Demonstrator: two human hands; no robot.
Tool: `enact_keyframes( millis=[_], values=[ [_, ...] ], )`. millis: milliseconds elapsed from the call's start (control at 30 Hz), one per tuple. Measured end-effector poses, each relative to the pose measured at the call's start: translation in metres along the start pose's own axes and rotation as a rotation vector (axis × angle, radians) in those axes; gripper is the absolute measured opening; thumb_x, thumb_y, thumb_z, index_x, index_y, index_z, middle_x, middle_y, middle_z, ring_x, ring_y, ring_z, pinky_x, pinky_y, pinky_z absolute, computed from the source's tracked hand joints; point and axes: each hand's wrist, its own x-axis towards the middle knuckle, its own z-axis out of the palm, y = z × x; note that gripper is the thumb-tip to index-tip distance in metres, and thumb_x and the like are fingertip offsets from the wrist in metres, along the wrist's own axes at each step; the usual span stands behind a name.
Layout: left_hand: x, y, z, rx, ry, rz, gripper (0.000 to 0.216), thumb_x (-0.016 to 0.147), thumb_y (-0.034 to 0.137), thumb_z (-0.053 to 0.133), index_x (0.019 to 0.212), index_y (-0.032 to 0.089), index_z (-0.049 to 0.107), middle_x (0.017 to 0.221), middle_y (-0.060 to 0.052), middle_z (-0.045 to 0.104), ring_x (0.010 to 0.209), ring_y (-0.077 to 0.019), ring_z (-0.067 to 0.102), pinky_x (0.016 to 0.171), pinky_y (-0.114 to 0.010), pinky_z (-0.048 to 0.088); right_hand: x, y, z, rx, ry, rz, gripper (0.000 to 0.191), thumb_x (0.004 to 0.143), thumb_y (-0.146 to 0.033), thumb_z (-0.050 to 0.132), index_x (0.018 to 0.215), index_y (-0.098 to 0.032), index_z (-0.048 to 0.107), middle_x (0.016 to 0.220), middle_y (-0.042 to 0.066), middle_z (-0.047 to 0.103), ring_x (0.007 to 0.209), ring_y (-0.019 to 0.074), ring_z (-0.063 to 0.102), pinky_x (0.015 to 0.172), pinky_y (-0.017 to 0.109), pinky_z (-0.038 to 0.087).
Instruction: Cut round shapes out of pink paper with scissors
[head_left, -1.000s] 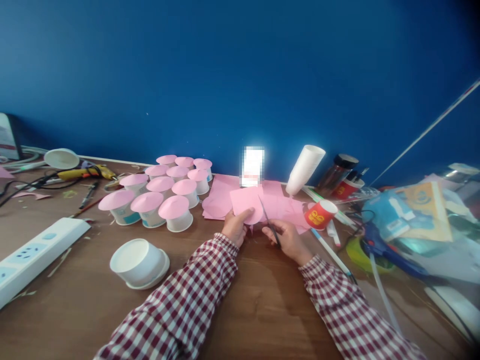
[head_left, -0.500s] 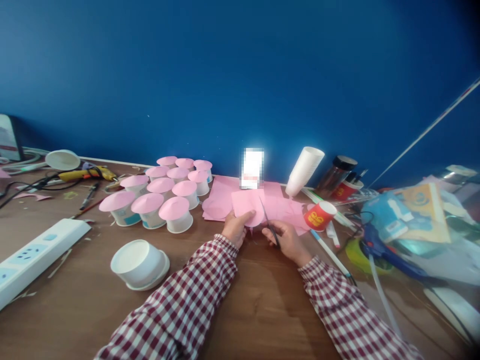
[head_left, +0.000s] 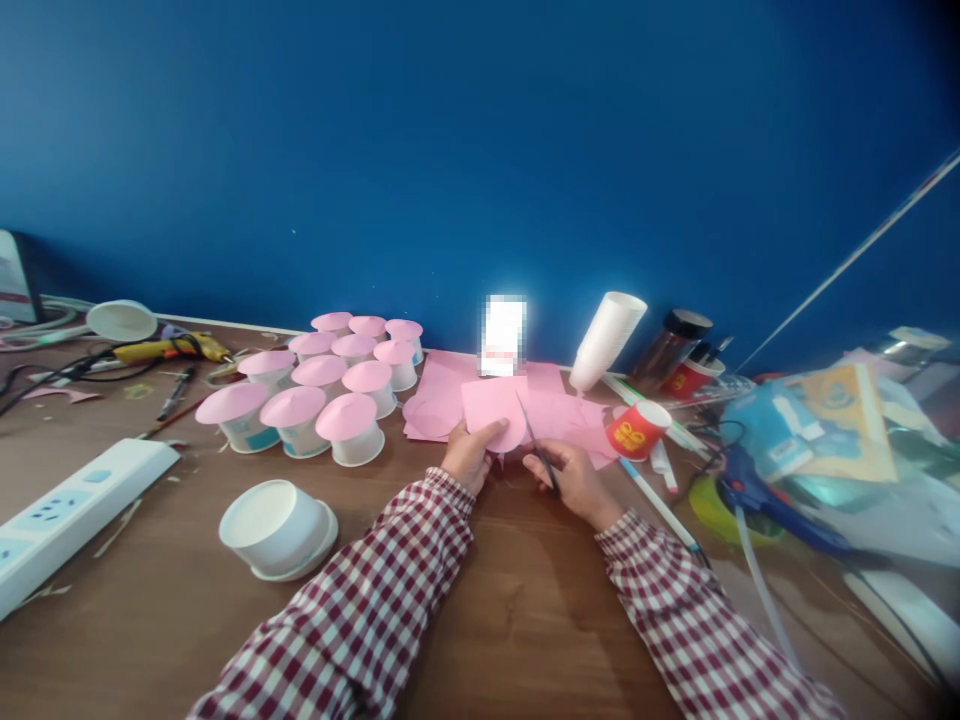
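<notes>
My left hand (head_left: 469, 455) pinches a piece of pink paper (head_left: 495, 408) by its lower left part, thumb on top. The paper's lower right edge is rounded and its upper edge is straight. My right hand (head_left: 571, 478) is closed around the handles of dark scissors (head_left: 541, 450). Their blades point up and left, against the right edge of the paper. Under and behind the held piece, more pink paper sheets (head_left: 435, 385) lie on the wooden table (head_left: 517, 620).
Several paper cups with pink cone tops (head_left: 349, 418) stand left. Nearer are a white bowl (head_left: 274, 525) and a power strip (head_left: 82, 520). A white cup stack (head_left: 607, 340), a red paper cup (head_left: 637, 430) and a blue glue gun (head_left: 780, 505) are right. A blue wall (head_left: 450, 150) rises behind.
Both hands, the pink paper and the scissors keep nearly the same places. The whole view has shifted very slightly.
</notes>
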Motion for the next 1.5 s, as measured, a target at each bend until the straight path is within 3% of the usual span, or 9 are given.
enact_keyframes(
  millis=[867, 1500],
  values=[
    [0.0005, 0.0016, 0.0005, -0.038, 0.018, -0.017, 0.031, 0.060, 0.010, 0.074, 0.089, 0.009, 0.062, 0.080, -0.009, 0.069, 0.070, -0.0165, 0.064, 0.062, -0.025, 0.052, 0.0005, 0.0040, 0.0006, 0.012, 0.006, -0.013, 0.036, 0.075, -0.048, 0.064, 0.087, -0.014, 0.062, 0.055, -0.005, 0.046, 0.046, 0.0084, 0.042, 0.041, 0.020, 0.036],
    [0.0031, -0.0014, -0.0007, -0.052, -0.001, 0.019, 0.018, 0.063, 0.009, 0.071, 0.079, 0.010, 0.061, 0.077, -0.009, 0.068, 0.068, -0.0153, 0.064, 0.061, -0.024, 0.051, -0.0001, -0.0033, -0.0001, -0.019, -0.009, 0.009, 0.032, 0.078, -0.045, 0.062, 0.087, -0.014, 0.063, 0.054, -0.004, 0.048, 0.046, 0.0090, 0.045, 0.043, 0.020, 0.040]
  ],
)
